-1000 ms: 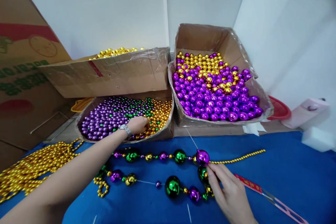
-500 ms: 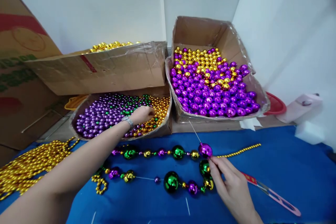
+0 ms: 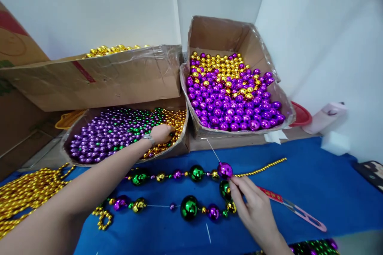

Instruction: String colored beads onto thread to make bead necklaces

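Note:
My left hand (image 3: 161, 133), with a watch on its wrist, reaches into a low cardboard tray (image 3: 67, 147) of small purple, green and gold beads, fingers down among the green and gold ones. What it holds is hidden. My right hand (image 3: 254, 211) pinches the strand right below a large purple bead (image 3: 225, 170), from which a thin needle (image 3: 213, 150) sticks up. That bead ends a partly strung necklace (image 3: 179, 191) of green, purple and gold balls lying on the blue cloth (image 3: 314, 191).
A box (image 3: 224, 32) of larger purple and gold balls stands at the back right. A box (image 3: 98, 75) of gold balls sits above the tray. Gold bead strands (image 3: 26, 191) pile at the left. Pink-handled scissors (image 3: 295, 209) lie right of my hand.
My left hand has dug further right into the tray, toward the green and gold beads. The right hand stays at the purple bead. The camera has swung right.

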The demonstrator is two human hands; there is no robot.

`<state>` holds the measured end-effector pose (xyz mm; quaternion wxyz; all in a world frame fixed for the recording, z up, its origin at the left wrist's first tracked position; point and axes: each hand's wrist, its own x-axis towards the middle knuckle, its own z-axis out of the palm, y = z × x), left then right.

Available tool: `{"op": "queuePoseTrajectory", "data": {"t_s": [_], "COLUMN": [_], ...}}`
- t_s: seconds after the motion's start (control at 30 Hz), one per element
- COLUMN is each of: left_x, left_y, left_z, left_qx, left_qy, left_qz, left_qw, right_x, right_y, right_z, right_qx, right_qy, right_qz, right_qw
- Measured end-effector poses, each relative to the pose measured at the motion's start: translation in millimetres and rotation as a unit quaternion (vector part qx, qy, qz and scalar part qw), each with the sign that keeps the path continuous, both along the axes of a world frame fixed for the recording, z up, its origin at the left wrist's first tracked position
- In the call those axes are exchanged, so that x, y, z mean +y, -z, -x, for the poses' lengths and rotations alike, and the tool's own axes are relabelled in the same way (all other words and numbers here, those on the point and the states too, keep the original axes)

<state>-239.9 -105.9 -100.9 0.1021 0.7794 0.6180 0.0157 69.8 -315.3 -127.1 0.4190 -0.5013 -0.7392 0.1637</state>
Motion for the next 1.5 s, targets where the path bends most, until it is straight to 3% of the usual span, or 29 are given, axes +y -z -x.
{"op": "queuePoseTrajectory", "data": {"t_s": [0.13,0.2,0.23,0.3,0.33,0.37,0.4,0.47,0.6,0.9,1.13,1.3,1.5], "left_x": [-25.5,-47.1,-58.4,-79.0,-87.3,-94.1,-99.3,-106.1,-112.0,-119.6,-127.3,-150.3,-183.5], "left_y": [-32.5,-45.3,-49.5,-53.3,-53.3,-52.6,-51.5,-48.6,-43.8,-43.5,-42.1,-35.1,-26.6], "left_z": [-5.1,-15.1,-22.2,-38.4,-46.4,-53.8,-60.1,-69.2,-77.1,-84.3,-93.6,-109.4,-130.3], "left_qx": [-0.120,-0.257,-0.389,-0.598,-0.661,-0.694,-0.712,-0.726,-0.727,-0.724,-0.735,-0.706,-0.688], "left_qy": [-0.018,-0.020,-0.028,-0.039,-0.047,-0.052,-0.058,-0.063,-0.055,-0.032,-0.070,-0.058,-0.014], "left_qz": [-0.038,-0.018,0.020,0.129,0.175,0.210,0.233,0.258,0.281,0.277,0.285,0.319,0.303], "left_qw": [0.992,0.966,0.920,0.790,0.728,0.687,0.660,0.635,0.623,0.631,0.611,0.630,0.659], "right_x": [-0.5,-1.0,-1.3,-2.0,-2.4,-3.0,-3.6,-4.9,-7.0,-8.0,-13.4,-12.5,-13.1], "right_y": [-0.8,0.2,0.9,2.1,2.5,2.6,2.7,2.6,3.7,1.4,2.3,7.6,12.5], "right_z": [-2.7,-1.0,0.6,4.3,6.0,7.1,7.7,7.4,3.7,-0.5,-4.3,-8.3,-10.0], "right_qx": [0.006,0.013,0.015,0.015,0.014,0.013,0.012,0.011,0.007,-0.014,-0.011,-0.010,-0.070], "right_qy": [-0.004,-0.017,-0.026,-0.043,-0.048,-0.052,-0.053,-0.051,-0.044,-0.033,-0.012,0.003,0.032], "right_qz": [0.016,0.020,0.015,0.003,-0.001,-0.002,0.000,0.002,-0.001,-0.014,-0.051,-0.098,-0.162], "right_qw": [1.000,1.000,0.999,0.999,0.999,0.999,0.999,0.999,0.999,0.999,0.999,0.995,0.984]}}
